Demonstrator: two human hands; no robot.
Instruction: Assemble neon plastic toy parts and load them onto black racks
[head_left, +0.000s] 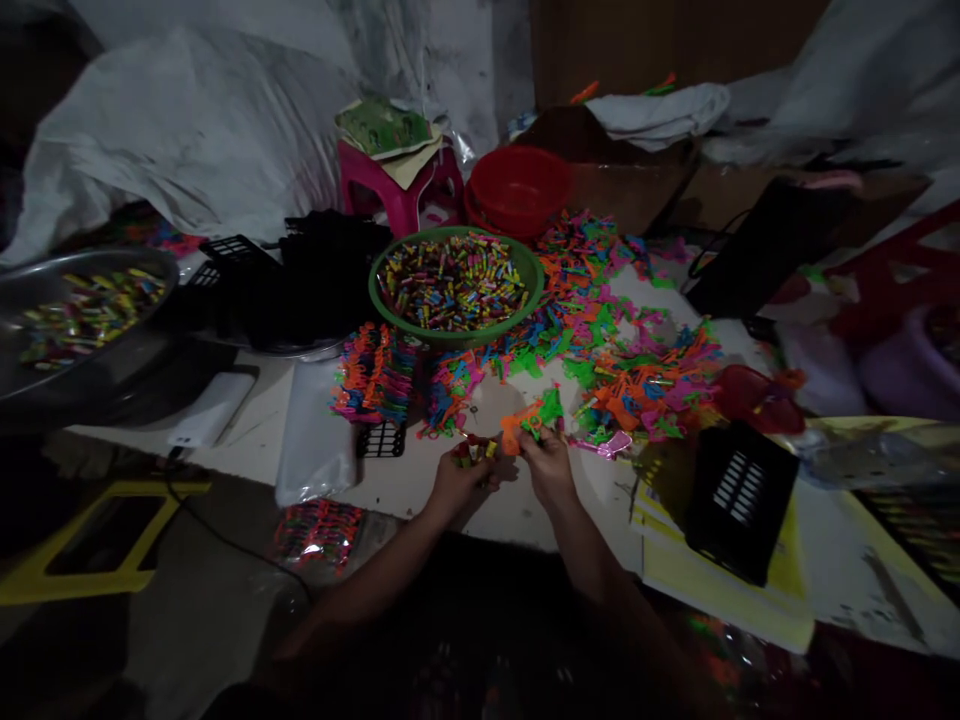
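My left hand [459, 482] is closed around several small, shiny, wrapped cylinders [480, 452] in yellow and red. Close beside it, my right hand [549, 468] pinches small flat plastic toys, an orange one [512, 434] and a green one [551, 405]. Their exact shape is too small and dark to make out. Beyond both hands stands a green basin [390, 318] filled with the same kind of cylinders. To its right spreads a loose heap of coloured plastic toys [630, 390]. Left of my hands lies a stack of similar toys [373, 378] in neat rows.
A metal bowl [161, 270] with more cylinders stands at the left, near black plastic trays [330, 280]. Clear plastic bags [315, 435] and a white power bank [212, 410] lie at the table's front left. At the right is a black basket [742, 500] on yellow sheets [720, 590].
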